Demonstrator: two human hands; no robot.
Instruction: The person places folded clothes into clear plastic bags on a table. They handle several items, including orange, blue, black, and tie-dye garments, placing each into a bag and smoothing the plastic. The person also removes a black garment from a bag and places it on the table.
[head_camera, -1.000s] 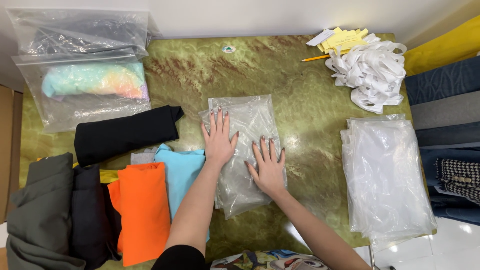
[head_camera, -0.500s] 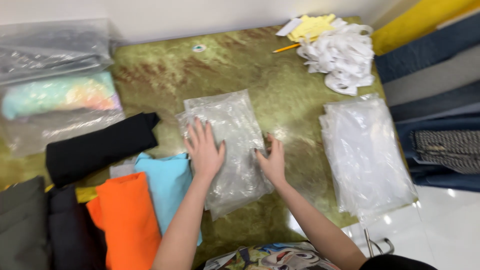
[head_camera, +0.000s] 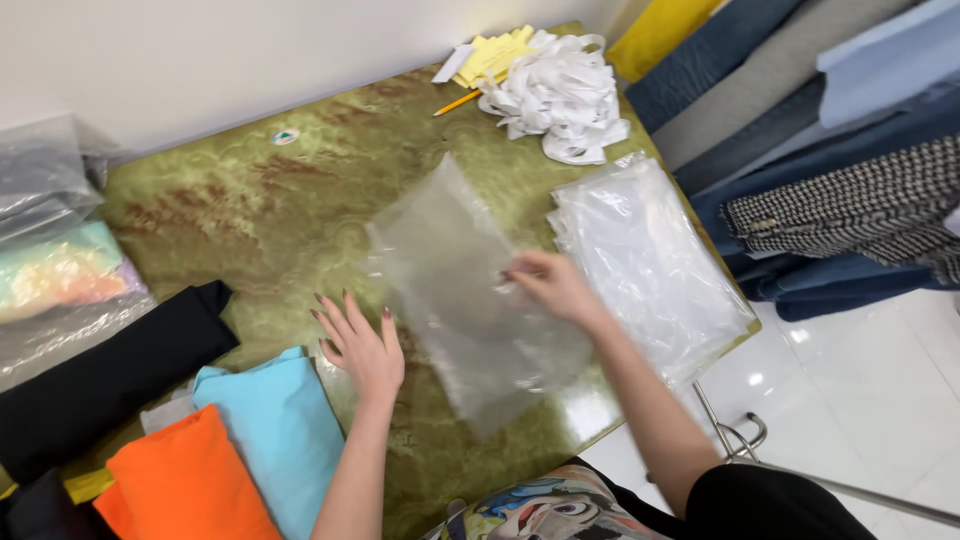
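My right hand (head_camera: 555, 285) grips a clear plastic bag (head_camera: 465, 300) by its right edge and holds it lifted and tilted above the green marbled table (head_camera: 270, 210). My left hand (head_camera: 362, 345) hovers open with fingers spread just left of the bag, over the table near a folded light-blue cloth (head_camera: 275, 430). A folded orange cloth (head_camera: 180, 480) lies left of the blue one, and a black folded garment (head_camera: 100, 375) sits beyond them.
A stack of clear plastic bags (head_camera: 645, 255) lies at the table's right edge. White strips (head_camera: 560, 95), yellow paper (head_camera: 495, 55) and a pencil (head_camera: 457, 102) are at the far corner. Bagged garments (head_camera: 55, 270) sit far left. Folded fabrics (head_camera: 830, 170) are stacked at right.
The bag lay flat under both palms; now my right hand has picked it up off the table and my left hand has come off it. The view swung right.
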